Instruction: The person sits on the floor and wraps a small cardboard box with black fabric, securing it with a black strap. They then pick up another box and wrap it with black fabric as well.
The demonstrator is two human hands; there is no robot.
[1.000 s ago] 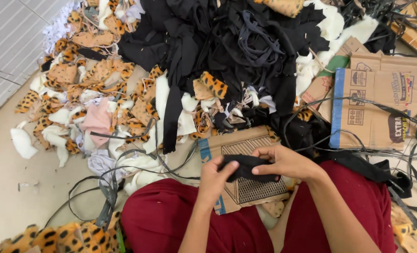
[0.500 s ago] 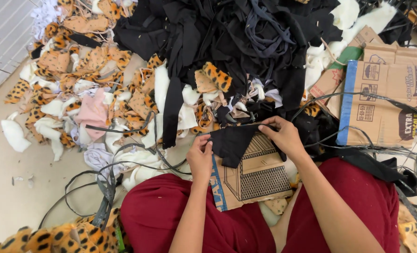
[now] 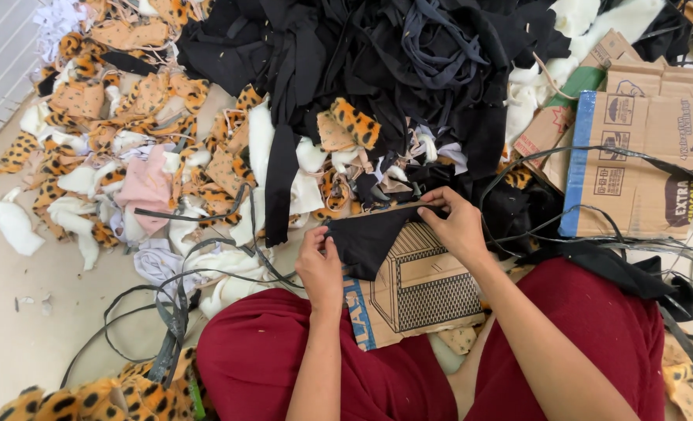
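Left hand [image 3: 320,265] and right hand [image 3: 457,226], apart, are each pinching a corner of a black fabric piece [image 3: 366,240], stretching it above the cardboard sheet [image 3: 420,292]. Keeping the top edge taut is helping; scrap pile [image 3: 206,140] lying beyond.

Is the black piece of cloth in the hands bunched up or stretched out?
Stretched out. The left hand and right hand pull the black cloth taut along its top edge, and it hangs as a flat triangle over the cardboard sheet.

A black triangular fabric piece [image 3: 366,238] hangs stretched flat, point down, above a printed cardboard sheet [image 3: 424,292].
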